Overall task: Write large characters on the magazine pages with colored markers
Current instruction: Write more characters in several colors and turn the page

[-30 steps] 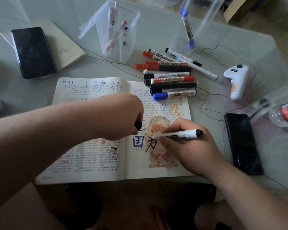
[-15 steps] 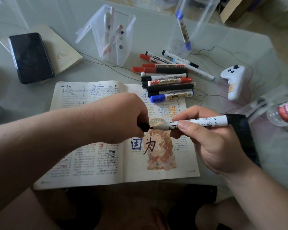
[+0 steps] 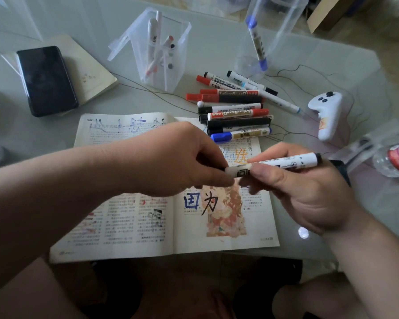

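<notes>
Mid-frame, both hands — left hand [image 3: 171, 160], right hand [image 3: 304, 189] — pinch one white marker [image 3: 274, 164] above open magazine [image 3: 124, 226] on pale glass table [image 3: 217, 42].

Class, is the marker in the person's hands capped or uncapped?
Cannot tell: the left hand covers the tip end of the marker, held by the right hand.

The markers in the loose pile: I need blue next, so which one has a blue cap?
The marker at the pile's near edge, resting on the top of the magazine. Its cap, pointing left, is blue; the other visible caps are red or black.
</notes>
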A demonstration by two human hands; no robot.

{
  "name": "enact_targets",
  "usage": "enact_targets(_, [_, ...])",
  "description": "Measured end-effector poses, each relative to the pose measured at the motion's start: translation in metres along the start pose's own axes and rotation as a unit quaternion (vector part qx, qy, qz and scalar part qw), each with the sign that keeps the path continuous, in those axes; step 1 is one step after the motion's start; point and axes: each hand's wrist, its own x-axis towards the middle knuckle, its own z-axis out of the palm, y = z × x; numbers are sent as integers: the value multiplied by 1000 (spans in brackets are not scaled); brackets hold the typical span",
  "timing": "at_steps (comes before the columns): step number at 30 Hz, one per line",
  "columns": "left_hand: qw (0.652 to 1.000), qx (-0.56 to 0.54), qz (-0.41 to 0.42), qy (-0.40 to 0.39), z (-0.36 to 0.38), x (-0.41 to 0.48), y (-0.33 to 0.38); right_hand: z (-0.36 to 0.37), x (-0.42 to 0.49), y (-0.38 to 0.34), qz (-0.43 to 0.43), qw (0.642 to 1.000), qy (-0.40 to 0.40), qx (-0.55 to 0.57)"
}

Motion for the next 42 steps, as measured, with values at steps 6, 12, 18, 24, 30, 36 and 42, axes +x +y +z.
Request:
enact_targets(6, [983,-172,25,60,-4,1,0,-23,7,-16,-16,996,12,84])
enact_targets(12, [910,-403,-26,91,5,10,-6,0,-12,-12,-170,943,-22,-285])
enact_targets(18, [900,-426,-27,93,17,13,-1,14,-12,-10,-326,841,18,-431])
enact_targets(24, [922,-352,64,146,15,11,1,22,-9,-23,108,988,-43,103])
enact_targets(30, [967,-166,65,180,8,11,2,14,2,-27,171,973,1,157])
enact_targets(36, [978,10,39,203,1,20,-5,12,6,-11,75,986,125,85])
enact_targets(42, [946,-52,107,300,-5,19,6,24,1,-44,-29,980,128,-152])
